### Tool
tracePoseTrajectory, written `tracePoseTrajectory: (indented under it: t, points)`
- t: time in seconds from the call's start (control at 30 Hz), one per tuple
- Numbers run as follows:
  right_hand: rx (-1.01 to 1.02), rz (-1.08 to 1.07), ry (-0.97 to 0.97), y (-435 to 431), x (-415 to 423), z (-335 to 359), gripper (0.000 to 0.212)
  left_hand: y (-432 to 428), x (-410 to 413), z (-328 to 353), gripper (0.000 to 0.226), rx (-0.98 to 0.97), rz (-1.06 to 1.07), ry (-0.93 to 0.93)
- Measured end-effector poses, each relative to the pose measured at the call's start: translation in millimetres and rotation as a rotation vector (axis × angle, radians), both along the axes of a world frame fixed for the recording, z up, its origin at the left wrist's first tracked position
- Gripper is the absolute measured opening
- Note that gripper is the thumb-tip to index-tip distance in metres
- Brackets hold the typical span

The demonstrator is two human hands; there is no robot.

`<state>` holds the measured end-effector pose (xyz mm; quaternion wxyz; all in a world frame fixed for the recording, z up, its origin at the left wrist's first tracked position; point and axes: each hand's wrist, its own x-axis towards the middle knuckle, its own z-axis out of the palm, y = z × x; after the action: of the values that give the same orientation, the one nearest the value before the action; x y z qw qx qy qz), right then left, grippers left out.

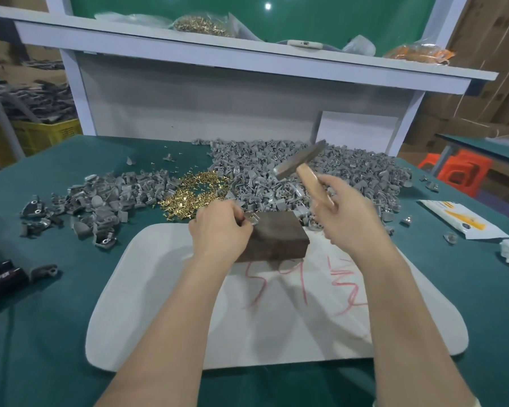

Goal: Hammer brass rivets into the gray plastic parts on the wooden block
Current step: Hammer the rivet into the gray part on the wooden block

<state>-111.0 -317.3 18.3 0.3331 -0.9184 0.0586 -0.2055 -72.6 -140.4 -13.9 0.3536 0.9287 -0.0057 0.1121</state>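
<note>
A dark wooden block (279, 236) lies on a white board (165, 304) in front of me. My left hand (219, 230) pinches a small gray plastic part (254, 219) against the block's top left corner. My right hand (346, 214) grips the wooden handle of a hammer (301, 164), whose metal head is raised above and behind the block. A heap of brass rivets (194, 192) lies just behind my left hand. A big pile of gray plastic parts (321, 171) fills the table beyond the block.
A second spread of gray parts (100, 201) lies to the left on the green table (41, 318). A white packet (465, 220) sits at the right. A white shelf (247, 57) with bags of rivets overhangs the back. Dark items lie at the left edge.
</note>
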Motion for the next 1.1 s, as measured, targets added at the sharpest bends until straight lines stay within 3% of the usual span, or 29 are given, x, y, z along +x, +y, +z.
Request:
tracePoseTrajectory:
  t: [0.13, 0.23, 0.4, 0.57, 0.73, 0.83, 0.93, 1.07, 1.1]
  points:
    - [-0.179, 0.066, -0.080, 8, -13, 1, 0.049, 0, 2, -1, 0.009, 0.005, 0.026, -0.013]
    - [-0.162, 0.086, -0.212, 13, -19, 5, 0.050, 0, 5, -2, 0.013, 0.025, 0.028, -0.019]
    - [-0.369, 0.161, 0.028, 21, -20, -2, 0.048, 1, 4, 0, 0.013, -0.030, 0.001, 0.004]
    - [-0.212, 0.039, -0.241, 18, -20, 7, 0.050, 0, 5, -1, 0.017, -0.005, 0.001, -0.014]
    - [-0.356, 0.135, 0.076, 22, -19, -2, 0.048, 0, 3, 1, 0.018, -0.048, 0.012, 0.005]
    - [-0.334, 0.083, -0.077, 26, -20, 1, 0.048, 0, 2, 1, 0.019, -0.031, 0.007, 0.002]
    - [-0.183, 0.078, -0.272, 23, -21, 6, 0.051, -1, 5, 1, 0.017, -0.030, 0.015, -0.031]
    - [-0.353, 0.184, 0.127, 18, -16, 2, 0.050, -1, 4, -1, 0.013, -0.016, 0.017, 0.002]
    - [-0.350, 0.157, 0.147, 16, -16, 3, 0.049, -2, 3, -1, 0.012, -0.014, 0.010, 0.005]
